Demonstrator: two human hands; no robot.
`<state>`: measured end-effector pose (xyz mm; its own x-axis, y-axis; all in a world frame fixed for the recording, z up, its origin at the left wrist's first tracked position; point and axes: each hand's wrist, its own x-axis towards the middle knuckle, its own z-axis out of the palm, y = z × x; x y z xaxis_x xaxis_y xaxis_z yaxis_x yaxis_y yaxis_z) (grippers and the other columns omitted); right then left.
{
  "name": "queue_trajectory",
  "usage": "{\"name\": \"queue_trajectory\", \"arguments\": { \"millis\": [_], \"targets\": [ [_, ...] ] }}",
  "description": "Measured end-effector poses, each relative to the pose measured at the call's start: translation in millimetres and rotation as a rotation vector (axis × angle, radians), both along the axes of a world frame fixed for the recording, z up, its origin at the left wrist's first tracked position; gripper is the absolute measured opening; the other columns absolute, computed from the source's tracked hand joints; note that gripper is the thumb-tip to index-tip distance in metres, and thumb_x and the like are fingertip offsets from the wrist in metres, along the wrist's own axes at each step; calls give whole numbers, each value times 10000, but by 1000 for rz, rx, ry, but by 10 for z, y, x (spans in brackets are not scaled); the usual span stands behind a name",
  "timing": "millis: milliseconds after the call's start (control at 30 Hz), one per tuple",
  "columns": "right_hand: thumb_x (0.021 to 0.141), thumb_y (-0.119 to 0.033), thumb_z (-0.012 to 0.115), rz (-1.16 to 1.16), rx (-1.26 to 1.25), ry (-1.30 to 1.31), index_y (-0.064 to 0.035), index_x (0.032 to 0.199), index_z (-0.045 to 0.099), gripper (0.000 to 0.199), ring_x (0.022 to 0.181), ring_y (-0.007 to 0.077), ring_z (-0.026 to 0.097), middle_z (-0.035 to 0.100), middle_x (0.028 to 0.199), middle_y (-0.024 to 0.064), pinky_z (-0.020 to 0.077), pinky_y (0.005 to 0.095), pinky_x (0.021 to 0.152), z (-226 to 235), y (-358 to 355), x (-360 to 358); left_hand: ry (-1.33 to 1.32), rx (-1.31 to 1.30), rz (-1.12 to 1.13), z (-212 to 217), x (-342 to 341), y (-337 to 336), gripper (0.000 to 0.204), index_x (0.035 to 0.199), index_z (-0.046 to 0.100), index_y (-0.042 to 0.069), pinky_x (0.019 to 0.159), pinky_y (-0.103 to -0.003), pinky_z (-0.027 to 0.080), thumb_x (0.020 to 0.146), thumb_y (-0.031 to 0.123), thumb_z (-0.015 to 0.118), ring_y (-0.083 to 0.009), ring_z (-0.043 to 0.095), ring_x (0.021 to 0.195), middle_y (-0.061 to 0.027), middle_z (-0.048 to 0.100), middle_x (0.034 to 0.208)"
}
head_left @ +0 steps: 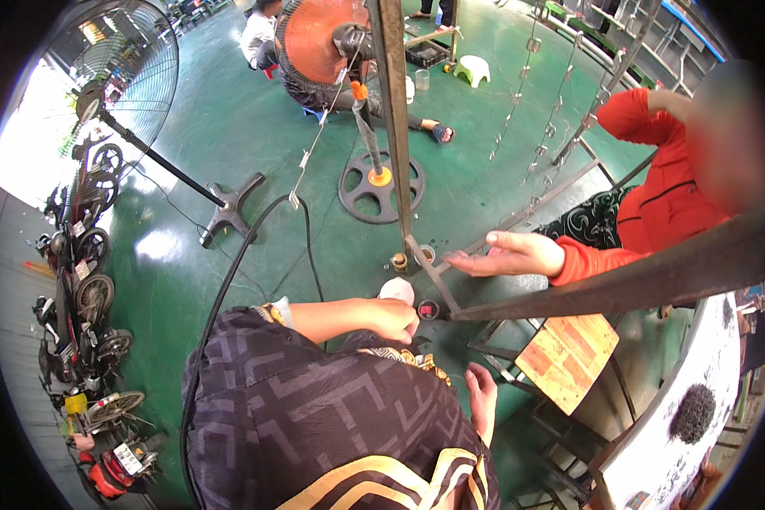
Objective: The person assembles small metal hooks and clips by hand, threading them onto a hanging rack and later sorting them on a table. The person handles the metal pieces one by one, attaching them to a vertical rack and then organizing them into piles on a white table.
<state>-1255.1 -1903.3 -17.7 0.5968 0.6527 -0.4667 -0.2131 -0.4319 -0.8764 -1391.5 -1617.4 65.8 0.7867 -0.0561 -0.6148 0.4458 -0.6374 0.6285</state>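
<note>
- At the far left, parked motorbikes [93, 293] line the edge of the green floor [221, 127]; to their right stands a black pedestal fan [161, 159].
- Centre: a pale round object [397, 291] lies immediately beyond the wearer's left hand [393, 320]. Steady handling here would seem to call for a light, even hold, the wrist kept clear of the metal frame [393, 119] and of the dark round tub [428, 308] just to the right.
- Left fingers: curled downward, mostly hidden behind the back of the hand; how far apart they stand, and whether they grip the pale round object or merely touch it, cannot be told.
- Right of centre, lower: the wearer's right hand [482, 399], its fingers loosely extended and parted, with nothing visible in them; it is near a slatted wooden seat [568, 361] but apart from it.
- Right, above that seat: a co-worker in red [663, 183] extends an open hand [512, 255] beside the frame's lower crosspiece, apart from both of the wearer's hands.
</note>
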Motion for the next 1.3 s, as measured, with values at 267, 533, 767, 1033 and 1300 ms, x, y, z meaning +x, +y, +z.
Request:
{"name": "queue_trajectory", "arguments": {
  "millis": [267, 533, 767, 1033, 1300],
  "targets": [
    [834, -176, 675, 203, 64, -44, 15, 1155, 590, 384, 992, 215, 637, 649, 1079, 173, 498, 320, 853, 250, 620, 172, 170, -471, -74, 583, -173, 476, 265, 963, 676, 28, 609, -283, 508, 796, 229, 723, -135, 649, 733, -59, 690, 859],
    [834, -167, 672, 306, 41, -31, 25, 1149, 587, 378, 973, 205, 642, 657, 1058, 172, 500, 311, 842, 283, 654, 108, 201, -656, 119, 1129, -616, 680, 211, 913, 688, 15, 481, -216, 462, 777, 167, 742, -90, 614, 570, -52, 687, 767],
    [833, -156, 667, 436, 109, -48, 37, 1152, 576, 384, 978, 212, 641, 654, 1070, 167, 498, 315, 852, 570, 1000, 54, 129, -537, 369, 1426, -1104, 856, 183, 899, 681, 9, 469, -202, 473, 762, 108, 752, -83, 623, 578, -56, 681, 728],
    [798, -142, 706, 621, 287, -90, 24, 1122, 598, 379, 948, 204, 653, 665, 1015, 156, 513, 319, 834, 1213, 1700, -195, -410, 92, 793, 1933, -1534, 828, 385, 756, 509, 75, 506, -185, 384, 637, 166, 863, -27, 484, 572, 41, 522, 639],
    [758, -156, 752, 625, 652, -557, 30, 1178, 557, 500, 909, 244, 663, 661, 1025, 162, 525, 334, 789, 2109, 2549, -714, -1100, 265, 896, 2023, -1379, 670, 438, 1060, 623, 68, 489, -168, 302, 669, 58, 822, -7, 418, 600, 39, 533, 734]
  ]
}}
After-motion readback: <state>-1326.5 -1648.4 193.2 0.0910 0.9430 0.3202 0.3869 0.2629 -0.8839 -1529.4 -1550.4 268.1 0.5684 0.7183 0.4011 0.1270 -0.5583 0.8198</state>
